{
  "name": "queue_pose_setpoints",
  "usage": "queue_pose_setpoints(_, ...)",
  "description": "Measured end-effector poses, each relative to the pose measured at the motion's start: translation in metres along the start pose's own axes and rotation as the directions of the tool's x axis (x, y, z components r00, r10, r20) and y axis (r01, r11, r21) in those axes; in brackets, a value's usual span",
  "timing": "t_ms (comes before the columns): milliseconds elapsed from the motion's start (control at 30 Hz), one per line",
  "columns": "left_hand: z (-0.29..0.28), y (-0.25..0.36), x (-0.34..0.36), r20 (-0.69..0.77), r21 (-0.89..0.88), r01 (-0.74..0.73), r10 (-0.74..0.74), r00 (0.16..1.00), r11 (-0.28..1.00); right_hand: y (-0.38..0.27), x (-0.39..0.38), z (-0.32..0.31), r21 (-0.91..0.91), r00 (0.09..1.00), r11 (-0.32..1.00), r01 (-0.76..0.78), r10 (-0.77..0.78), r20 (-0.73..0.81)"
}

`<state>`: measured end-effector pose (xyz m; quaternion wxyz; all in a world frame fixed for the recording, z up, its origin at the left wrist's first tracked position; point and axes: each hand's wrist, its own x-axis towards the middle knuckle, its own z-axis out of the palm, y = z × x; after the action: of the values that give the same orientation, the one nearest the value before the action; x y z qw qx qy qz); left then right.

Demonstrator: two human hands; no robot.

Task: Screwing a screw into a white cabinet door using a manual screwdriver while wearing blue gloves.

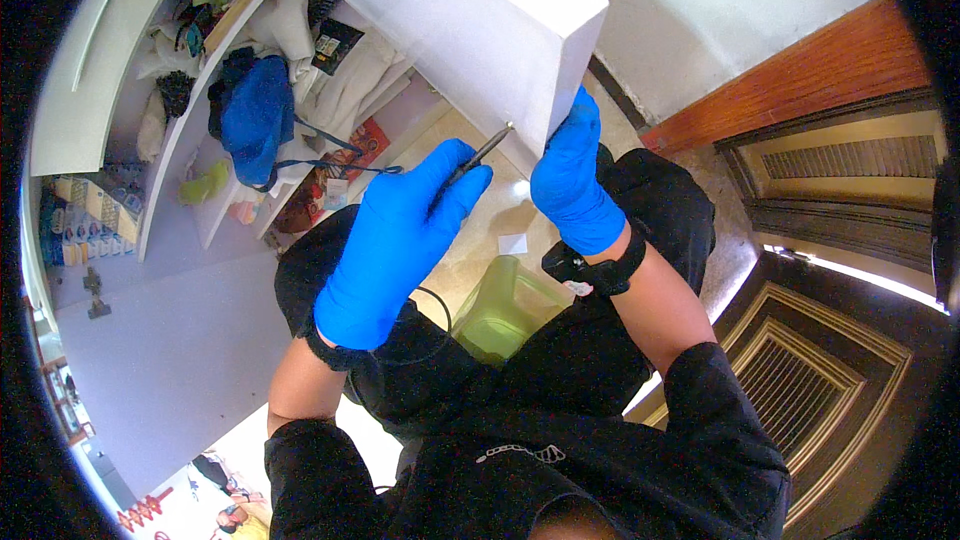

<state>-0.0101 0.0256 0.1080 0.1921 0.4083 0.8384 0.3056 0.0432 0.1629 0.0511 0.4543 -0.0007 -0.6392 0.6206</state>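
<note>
My left hand (pixel 385 245), in a blue glove, is closed round a slim pointed tool (pixel 492 146) with a dark shaft, possibly a screwdriver. Its pale tip is at the face of a thick white panel (pixel 460 35), close to the lower corner; I cannot tell whether it touches. My right hand (pixel 575 185), also gloved in blue, grips the panel's near edge, with some fingers hidden against it. A black band with a small device (pixel 600 270) circles my right wrist.
Between my legs stands a translucent greenish bin (pixel 510 312). Left of me, an open cabinet holds clothes, a blue bag (pixel 258 120) and small boxes (pixel 85 218). A hinged grey-white door (pixel 165 350) extends toward me. A dark panelled door (pixel 800 380) is at right.
</note>
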Motion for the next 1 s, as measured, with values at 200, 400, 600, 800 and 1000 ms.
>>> queue_pose_setpoints(200, 0.001, 0.001, 0.001, -0.016, -0.172, 0.021, -0.024, 1.0, 0.985, 0.0, 0.0, -0.001, -0.01, 1.0, 1.0, -0.01, 0.01, 0.0)
queue_pose_setpoints(400, -0.011, 0.008, 0.007, 0.171, -0.199, 0.164, -0.13, 0.977, 0.966, 0.0, 0.0, -0.001, -0.037, 1.0, 0.999, -0.011, 0.01, -0.01)
queue_pose_setpoints(600, -0.006, -0.002, 0.007, 0.108, -0.273, 0.085, -0.057, 0.992, 0.958, -0.001, 0.0, 0.001, -0.014, 1.0, 1.0, -0.012, 0.012, -0.024)
queue_pose_setpoints(800, -0.011, -0.014, 0.012, 0.334, -0.489, 0.259, -0.096, 0.938, 0.833, 0.0, 0.0, 0.0, -0.032, 1.0, 0.999, -0.009, 0.009, 0.003)
queue_pose_setpoints(1000, -0.03, -0.004, 0.015, 0.576, -0.543, 0.521, -0.159, 0.802, 0.659, -0.001, 0.0, 0.001, -0.073, 0.999, 0.997, -0.028, 0.029, 0.016)
